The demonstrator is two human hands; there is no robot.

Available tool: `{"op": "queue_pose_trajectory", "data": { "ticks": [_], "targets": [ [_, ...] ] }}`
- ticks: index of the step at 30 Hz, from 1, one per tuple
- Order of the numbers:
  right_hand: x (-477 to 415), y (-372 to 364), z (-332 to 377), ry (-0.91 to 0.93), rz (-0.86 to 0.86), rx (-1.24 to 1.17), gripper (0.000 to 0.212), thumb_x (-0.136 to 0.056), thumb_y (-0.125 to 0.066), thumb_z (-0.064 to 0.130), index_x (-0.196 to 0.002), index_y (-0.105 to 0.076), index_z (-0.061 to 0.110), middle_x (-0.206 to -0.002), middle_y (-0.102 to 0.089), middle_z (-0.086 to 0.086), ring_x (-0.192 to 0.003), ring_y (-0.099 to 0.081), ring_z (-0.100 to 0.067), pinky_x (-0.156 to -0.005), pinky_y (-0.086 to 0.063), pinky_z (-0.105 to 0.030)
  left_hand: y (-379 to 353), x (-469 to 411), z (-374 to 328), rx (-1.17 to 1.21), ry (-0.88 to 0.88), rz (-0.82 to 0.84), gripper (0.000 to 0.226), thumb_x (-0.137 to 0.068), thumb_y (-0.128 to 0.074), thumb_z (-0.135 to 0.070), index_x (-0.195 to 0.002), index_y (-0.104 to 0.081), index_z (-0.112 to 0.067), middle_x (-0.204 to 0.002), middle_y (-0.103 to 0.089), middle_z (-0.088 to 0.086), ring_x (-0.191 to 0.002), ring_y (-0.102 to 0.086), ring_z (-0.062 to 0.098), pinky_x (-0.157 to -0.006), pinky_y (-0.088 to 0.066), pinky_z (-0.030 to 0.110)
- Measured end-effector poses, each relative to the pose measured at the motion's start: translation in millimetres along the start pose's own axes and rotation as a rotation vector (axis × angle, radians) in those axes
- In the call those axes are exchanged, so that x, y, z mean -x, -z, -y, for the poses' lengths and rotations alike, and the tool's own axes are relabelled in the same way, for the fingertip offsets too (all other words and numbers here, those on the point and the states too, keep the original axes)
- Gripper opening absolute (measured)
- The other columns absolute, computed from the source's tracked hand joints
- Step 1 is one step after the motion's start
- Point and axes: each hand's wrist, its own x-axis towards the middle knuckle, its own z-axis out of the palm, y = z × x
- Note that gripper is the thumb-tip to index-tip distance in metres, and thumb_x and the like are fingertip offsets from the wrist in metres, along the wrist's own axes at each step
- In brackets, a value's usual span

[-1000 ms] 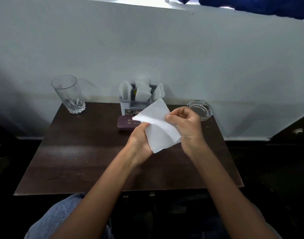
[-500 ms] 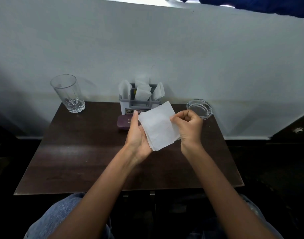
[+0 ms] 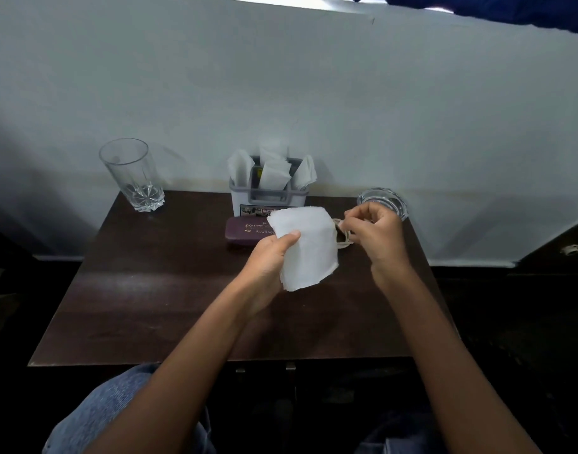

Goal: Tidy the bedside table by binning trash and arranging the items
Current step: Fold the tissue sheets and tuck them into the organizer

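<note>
Above the dark table (image 3: 150,306), my left hand (image 3: 268,257) grips a folded white napkin (image 3: 308,250) in front of the maroon case (image 3: 245,231); my right hand (image 3: 379,234), fingers curled, pinches pale-framed glasses (image 3: 342,238) just beside the napkin

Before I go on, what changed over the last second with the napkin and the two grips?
The right grip let go of the white napkin and moved right; its fingers now curl at a pale loop beside it, whether holding it I cannot tell. The left grip alone holds the napkin, thumb on top. Glass, napkin holder, maroon case and ashtray stayed put.
</note>
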Motion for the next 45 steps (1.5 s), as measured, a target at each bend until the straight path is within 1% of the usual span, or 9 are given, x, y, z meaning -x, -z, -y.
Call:
{"op": "queue_pose_trajectory", "data": {
  "ticks": [3,7,13,16,20,28,34,41,45],
  "targets": [
    [-6,17,3,-0.014,0.162,0.092,0.026,-0.077,-0.063,-0.003,-0.088,-0.056,0.019,-0.089,-0.061,-0.001,-0.083,-0.056,-0.012,-0.078,-0.046,-0.028,6,3,-4,-0.161,0.02,0.085,0.015,-0.097,-0.048,-0.02,-0.095,-0.061,-0.013,-0.095,-0.068,0.006,-0.083,-0.065,0.019,-0.074,-0.055,0.033],
    [-5,41,0,-0.056,0.551,0.199,0.055,-0.08,-0.065,-0.001,-0.126,-0.046,0.022,-0.116,-0.063,-0.007,-0.108,-0.061,-0.023,-0.095,-0.046,-0.037,12,7,-4,-0.414,0.148,0.262,0.021,-0.095,-0.051,-0.023,-0.102,-0.062,-0.008,-0.095,-0.068,0.01,-0.079,-0.065,0.02,-0.069,-0.054,0.031],
    [-3,42,-8,-0.171,0.903,0.239,0.074,-0.067,-0.069,0.008,-0.13,-0.039,0.034,-0.121,-0.063,-0.009,-0.101,-0.064,-0.027,-0.089,-0.05,-0.037,13,11,2,-0.655,0.278,0.486,0.02,-0.088,-0.058,-0.031,-0.097,-0.065,-0.014,-0.096,-0.065,0.007,-0.084,-0.059,0.02,-0.073,-0.044,0.03],
    [0,35,-9,-0.214,1.051,0.301,0.079,-0.067,-0.068,0.002,-0.133,-0.037,0.032,-0.106,-0.065,-0.011,-0.089,-0.063,-0.022,-0.082,-0.048,-0.035,14,13,1,-0.698,0.298,0.541,0.015,-0.093,-0.055,-0.028,-0.095,-0.066,-0.018,-0.09,-0.067,0.0,-0.08,-0.062,0.014,-0.073,-0.045,0.027],
    [1,30,-10,-0.237,1.103,0.31,0.083,-0.064,-0.069,-0.002,-0.134,-0.036,0.03,-0.095,-0.059,-0.015,-0.086,-0.055,-0.031,-0.08,-0.039,-0.047,14,15,-2,-0.722,0.306,0.572,0.016,-0.095,-0.051,-0.025,-0.094,-0.066,-0.02,-0.086,-0.068,-0.004,-0.077,-0.063,0.01,-0.069,-0.049,0.021],
    [3,26,-11,-0.298,1.232,0.333,0.089,-0.063,-0.072,0.0,-0.137,-0.032,0.031,-0.116,-0.057,-0.033,-0.096,-0.057,-0.037,-0.094,-0.037,-0.065,15,18,-1,-0.809,0.339,0.616,0.02,-0.091,-0.056,-0.033,-0.103,-0.065,-0.021,-0.107,-0.063,0.007,-0.099,-0.057,0.023,-0.088,-0.041,0.037],
    [-3,30,-11,-0.249,1.164,0.228,0.076,-0.066,-0.069,-0.008,-0.131,-0.043,0.023,-0.108,-0.063,-0.028,-0.096,-0.062,-0.036,-0.083,-0.052,-0.042,14,16,-4,-0.754,0.315,0.553,0.015,-0.093,-0.054,-0.026,-0.098,-0.066,-0.018,-0.093,-0.068,0.002,-0.084,-0.062,0.017,-0.072,-0.048,0.024],
    [-19,42,-14,-0.178,0.707,-0.051,0.062,-0.063,-0.071,-0.009,-0.117,-0.056,0.019,-0.098,-0.068,-0.009,-0.088,-0.065,-0.024,-0.074,-0.055,-0.037,14,10,-10,-0.427,0.006,0.284,0.032,-0.084,-0.064,-0.007,-0.114,-0.061,-0.018,-0.113,-0.07,0.007,-0.102,-0.067,0.022,-0.092,-0.053,0.037],
    [-21,38,-14,-0.198,0.558,-0.156,0.061,-0.068,-0.066,-0.015,-0.119,-0.054,0.016,-0.093,-0.069,-0.008,-0.08,-0.069,-0.02,-0.066,-0.057,-0.034,15,5,-9,-0.38,-0.053,0.099,0.031,-0.084,-0.065,-0.005,-0.113,-0.061,-0.017,-0.114,-0.068,0.006,-0.103,-0.067,0.022,-0.091,-0.054,0.044]
  ]
}}
